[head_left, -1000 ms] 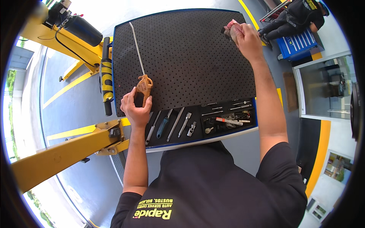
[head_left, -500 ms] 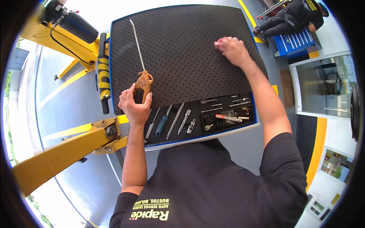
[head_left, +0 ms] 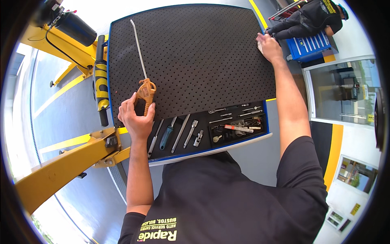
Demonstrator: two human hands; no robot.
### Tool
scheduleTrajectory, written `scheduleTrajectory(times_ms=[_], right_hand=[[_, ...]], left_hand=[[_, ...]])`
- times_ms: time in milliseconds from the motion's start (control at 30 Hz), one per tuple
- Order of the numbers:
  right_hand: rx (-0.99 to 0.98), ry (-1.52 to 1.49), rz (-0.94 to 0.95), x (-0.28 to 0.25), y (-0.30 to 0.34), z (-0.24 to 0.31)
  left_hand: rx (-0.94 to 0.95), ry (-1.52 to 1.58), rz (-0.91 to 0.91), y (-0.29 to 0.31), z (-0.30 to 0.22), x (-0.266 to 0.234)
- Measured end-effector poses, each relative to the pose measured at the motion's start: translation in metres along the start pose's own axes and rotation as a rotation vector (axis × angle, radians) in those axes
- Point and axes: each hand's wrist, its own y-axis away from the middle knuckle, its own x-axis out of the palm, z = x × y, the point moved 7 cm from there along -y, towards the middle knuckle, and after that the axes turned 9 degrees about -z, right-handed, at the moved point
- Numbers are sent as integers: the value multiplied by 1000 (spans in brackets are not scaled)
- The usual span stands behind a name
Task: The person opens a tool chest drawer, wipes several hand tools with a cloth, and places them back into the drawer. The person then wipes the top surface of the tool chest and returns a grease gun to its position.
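Observation:
My left hand [head_left: 137, 120] is closed about the lower handle of an orange air blow gun [head_left: 146, 90], thumb on one side and fingers on the other. The gun lies on the black perforated mat [head_left: 195, 53], its long thin metal tube pointing away to the far left. At the mat's far right edge, my right hand [head_left: 271, 48] is closed on a small soft-looking thing, pinkish and whitish [head_left: 260, 44]. Blur and the fingers hide most of it, so its kind cannot be made out.
Below the mat an open drawer [head_left: 203, 151] holds a blue-handled tool [head_left: 166, 136], several bars and a compartment of small parts [head_left: 239, 129]. A yellow lift arm [head_left: 69, 166] stands at the left. At the far right a person [head_left: 313, 20] is beside a blue tool cabinet [head_left: 310, 46].
My right hand has moved right across the mat to its edge, with the small thing in it. My left hand stays on the blow gun. The whole view has shifted slightly.

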Motion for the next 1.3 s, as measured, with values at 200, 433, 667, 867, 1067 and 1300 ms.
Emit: scheduleTrajectory(times_ms=[200,433,667,867,1067,1300], right_hand=[[-741,-455,67,-4,115,210],[-289,48,85,44,-33,95],[-619,-293,139,86,35,266],[-620,-71,149,100,-54,267],[-392,-600,278,98,-80,292],[-597,-55,116,129,-59,287]], left_hand=[[-27,-24,12,4,11,-2],[16,-4,8,-1,7,0],[-42,-37,29,-1,7,-5],[-33,-8,2,-1,6,-5],[-53,4,8,-2,9,-1],[-52,8,16,-1,7,-2]])
